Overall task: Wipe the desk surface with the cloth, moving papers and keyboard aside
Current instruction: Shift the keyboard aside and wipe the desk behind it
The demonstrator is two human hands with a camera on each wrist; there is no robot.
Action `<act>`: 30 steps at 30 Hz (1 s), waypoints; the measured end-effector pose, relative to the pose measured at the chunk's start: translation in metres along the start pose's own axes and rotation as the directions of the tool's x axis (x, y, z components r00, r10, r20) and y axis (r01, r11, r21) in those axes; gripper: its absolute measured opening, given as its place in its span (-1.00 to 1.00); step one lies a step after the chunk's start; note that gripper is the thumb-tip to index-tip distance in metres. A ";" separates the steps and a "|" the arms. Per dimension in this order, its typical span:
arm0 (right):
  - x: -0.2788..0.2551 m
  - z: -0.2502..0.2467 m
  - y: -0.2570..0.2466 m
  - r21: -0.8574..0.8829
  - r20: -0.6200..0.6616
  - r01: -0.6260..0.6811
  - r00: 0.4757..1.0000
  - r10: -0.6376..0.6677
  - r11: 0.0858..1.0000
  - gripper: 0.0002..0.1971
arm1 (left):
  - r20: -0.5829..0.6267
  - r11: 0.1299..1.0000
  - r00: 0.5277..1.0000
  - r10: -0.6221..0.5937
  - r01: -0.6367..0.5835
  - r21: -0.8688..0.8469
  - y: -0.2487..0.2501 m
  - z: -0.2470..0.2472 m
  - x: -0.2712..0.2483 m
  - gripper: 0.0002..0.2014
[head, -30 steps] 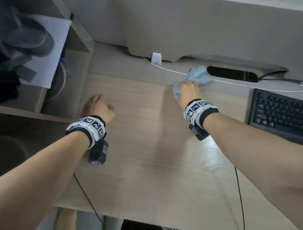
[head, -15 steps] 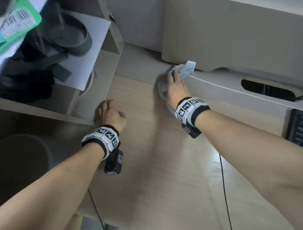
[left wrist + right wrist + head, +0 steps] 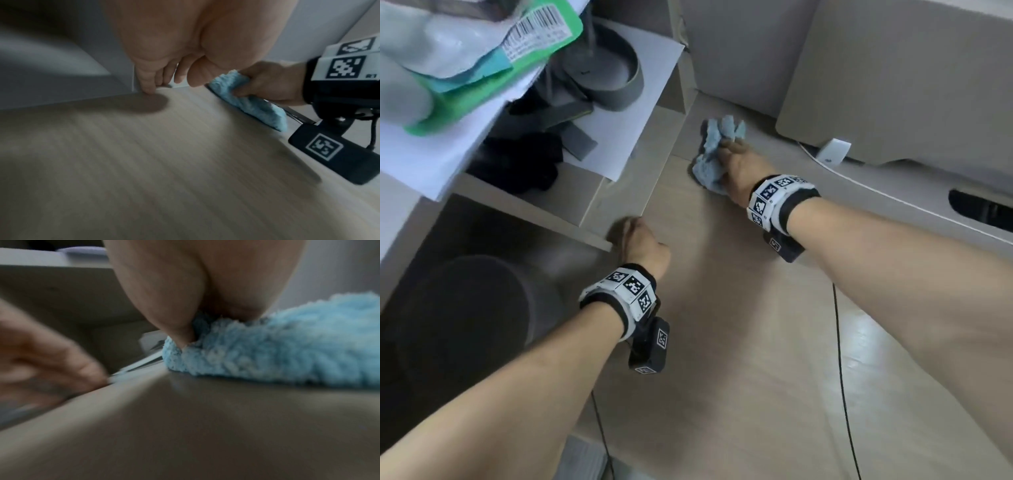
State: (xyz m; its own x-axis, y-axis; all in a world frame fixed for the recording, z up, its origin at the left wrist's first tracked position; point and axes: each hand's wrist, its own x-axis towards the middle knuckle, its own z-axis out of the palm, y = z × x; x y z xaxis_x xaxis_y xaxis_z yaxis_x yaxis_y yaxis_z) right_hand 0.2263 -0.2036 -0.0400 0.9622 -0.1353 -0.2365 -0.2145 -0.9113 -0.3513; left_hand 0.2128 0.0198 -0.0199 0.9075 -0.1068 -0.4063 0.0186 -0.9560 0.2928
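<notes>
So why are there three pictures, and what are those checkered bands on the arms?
They are a person's arms, not a machine's. The checkered bands hold small cameras. One picture looks down from a camera on the head; the other two look along each wrist toward the fingers. The right hand grips a fluffy blue cloth and presses it on the wooden desk, near the back corner. The left hand holds nothing; its fingers are curled, with fingertips touching the desk beside a shelf. On the shelf lie papers.
</notes>
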 end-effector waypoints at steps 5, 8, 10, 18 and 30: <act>-0.019 0.048 -0.076 0.002 0.115 0.289 0.951 -0.287 0.957 -0.36 | 0.012 0.999 1.000 -0.024 0.025 -0.047 -0.010 0.003 -0.005 -0.58; -0.074 0.064 -0.057 0.042 0.143 0.392 0.908 -0.394 0.919 -0.33 | 0.030 0.997 0.999 -0.018 0.020 -0.075 -0.012 0.002 -0.007 -0.61; -0.094 0.053 -0.021 0.003 0.150 0.325 0.935 -0.322 0.946 -0.32 | 0.065 0.999 0.998 -0.006 0.009 -0.046 -0.013 0.001 -0.008 -0.50; -0.106 0.016 0.004 -0.217 0.004 -0.141 0.989 0.145 0.966 -0.36 | 0.084 0.992 0.992 0.089 -0.096 0.086 -0.009 -0.002 -0.024 -0.45; -0.239 0.000 0.158 -0.213 -0.040 -0.691 0.713 0.700 0.691 -0.42 | 0.083 0.957 0.978 0.194 -0.207 0.203 0.018 0.008 -0.033 -0.40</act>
State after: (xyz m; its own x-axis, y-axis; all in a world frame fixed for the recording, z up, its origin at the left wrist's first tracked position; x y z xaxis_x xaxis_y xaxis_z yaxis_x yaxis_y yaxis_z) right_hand -0.0376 -0.3155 -0.0388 0.5425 -0.7498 -0.3788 -0.7769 -0.6194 0.1135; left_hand 0.1796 0.0037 -0.0082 0.8560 -0.3125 -0.4119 -0.2556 -0.9483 0.1883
